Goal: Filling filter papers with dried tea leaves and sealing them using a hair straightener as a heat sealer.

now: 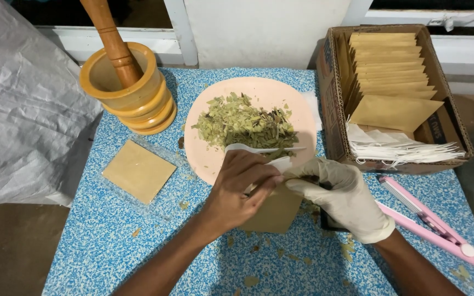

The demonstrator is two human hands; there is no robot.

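Holding centre frame: left hand (237,189), bare, fingers curled and pinching the top edge of a white filter bag (259,156), which rests against the lower rim of the plate. Right hand (344,197), in a white glove, fingers closed, touching the same bag from the right, fingertips meeting those of the left hand. Brown pouch (275,211) lying flat beneath both hands, partly covered.

Plate (281,96), pink, round, upper centre, bearing a heap of dried leaves (242,123), green, broken.

Mortar (130,90), yellow wood, upper left, with pestle (111,38) standing tilted inside.

Square packet (138,171), brown in clear wrap, lying flat at left of the hands, well apart from them.

Box (333,104), cardboard, upper right, holding a row of brown envelopes (390,71) upright at the back and a stack of white bags (401,148) at the front.

Sealer (429,225), pink, long, lower right, just beside the gloved wrist.

Tablecloth (111,241), blue speckled, with stray leaf crumbs scattered near the hands.

Grey sheet (17,98), crumpled, far left.
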